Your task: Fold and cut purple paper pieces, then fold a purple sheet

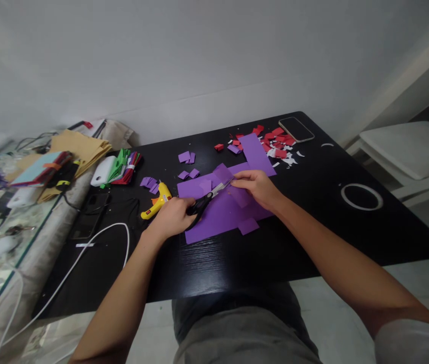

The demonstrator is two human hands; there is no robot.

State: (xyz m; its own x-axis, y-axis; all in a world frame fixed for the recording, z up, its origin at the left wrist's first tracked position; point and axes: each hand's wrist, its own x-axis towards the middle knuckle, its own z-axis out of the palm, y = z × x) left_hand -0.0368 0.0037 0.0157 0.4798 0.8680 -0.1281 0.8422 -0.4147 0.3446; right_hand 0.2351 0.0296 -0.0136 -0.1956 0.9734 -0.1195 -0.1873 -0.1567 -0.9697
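Note:
My left hand (172, 216) is closed around the black handles of a pair of scissors (209, 196), whose blades point right over a large purple paper sheet (218, 212) on the black table (313, 227). My right hand (256, 186) pinches a small purple paper piece (224, 173) at the blade tips. Another purple sheet (256, 151) lies just behind, and small purple squares (186, 157) are scattered to the left.
A yellow glue gun (158, 201) lies by my left hand with a white cable (100, 237). Red and white scraps (279, 144) and a phone (296, 129) sit at the far right. A tape ring (362, 196), folded coloured paper (125, 166) and a white chair (407, 149) are nearby.

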